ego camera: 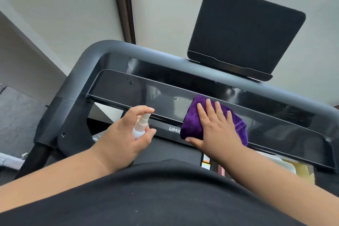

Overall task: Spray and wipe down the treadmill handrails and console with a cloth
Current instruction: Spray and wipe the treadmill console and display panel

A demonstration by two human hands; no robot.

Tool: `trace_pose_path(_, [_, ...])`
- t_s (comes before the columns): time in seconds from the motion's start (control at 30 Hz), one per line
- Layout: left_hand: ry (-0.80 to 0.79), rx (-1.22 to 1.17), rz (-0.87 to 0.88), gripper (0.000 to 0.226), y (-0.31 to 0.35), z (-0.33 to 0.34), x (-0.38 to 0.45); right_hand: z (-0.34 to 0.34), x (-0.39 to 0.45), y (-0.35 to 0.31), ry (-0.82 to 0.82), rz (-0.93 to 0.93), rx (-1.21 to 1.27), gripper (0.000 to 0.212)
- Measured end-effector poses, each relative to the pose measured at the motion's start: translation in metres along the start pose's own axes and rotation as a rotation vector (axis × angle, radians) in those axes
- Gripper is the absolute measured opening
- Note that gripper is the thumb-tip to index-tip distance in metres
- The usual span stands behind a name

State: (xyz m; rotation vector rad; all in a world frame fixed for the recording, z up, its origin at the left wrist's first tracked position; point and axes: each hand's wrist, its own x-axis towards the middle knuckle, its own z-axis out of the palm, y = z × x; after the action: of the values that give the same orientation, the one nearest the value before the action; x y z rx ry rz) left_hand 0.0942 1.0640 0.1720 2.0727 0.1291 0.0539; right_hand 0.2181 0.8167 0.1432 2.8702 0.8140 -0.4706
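The purple cloth (190, 124) lies folded on the glossy console panel (117, 88), near its middle. The right hand (218, 130) presses it flat, fingers (209, 105) straight and a little spread. Small spray drops (177, 99) sit just left of the cloth. The left hand (121, 139) grips the small spray bottle (140, 126), one finger on its nozzle. To wipe well, I think the cloth should slide left over the drops with even pressure, then along the grey handrail (88, 57).

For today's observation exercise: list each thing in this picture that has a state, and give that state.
Spray bottle: upright, gripped by the left hand.
Purple cloth: folded, pressed flat on the console by the right hand.
Console panel: glossy, droplets on it.
Tablet holder: upright, nothing on it.
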Motion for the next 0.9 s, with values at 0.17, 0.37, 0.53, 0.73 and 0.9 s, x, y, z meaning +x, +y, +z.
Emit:
trace_pose_path(0.17, [0.037,0.053,-0.023,0.057,-0.024,-0.032,-0.018,-0.018,0.055,-0.066,0.041,-0.110,-0.004,0.114])
trace_pose_path(0.37, [0.067,0.051,-0.049,0.047,-0.031,-0.052,-0.024,-0.028,0.099,-0.142,0.062,-0.212,-0.011,0.114])
trace_pose_path(0.53, [0.054,0.015,-0.036,0.047,-0.034,-0.060,-0.025,-0.023,0.068,-0.113,0.042,-0.231,0.011,0.111])
trace_pose_path(0.73, [0.087,0.035,-0.046,0.057,-0.052,-0.075,-0.028,-0.012,0.047,-0.110,0.039,-0.148,-0.025,0.110])
trace_pose_path(0.9, [0.123,0.042,-0.070,0.045,-0.062,-0.084,-0.032,-0.036,0.099,-0.157,0.018,-0.215,-0.034,0.111])
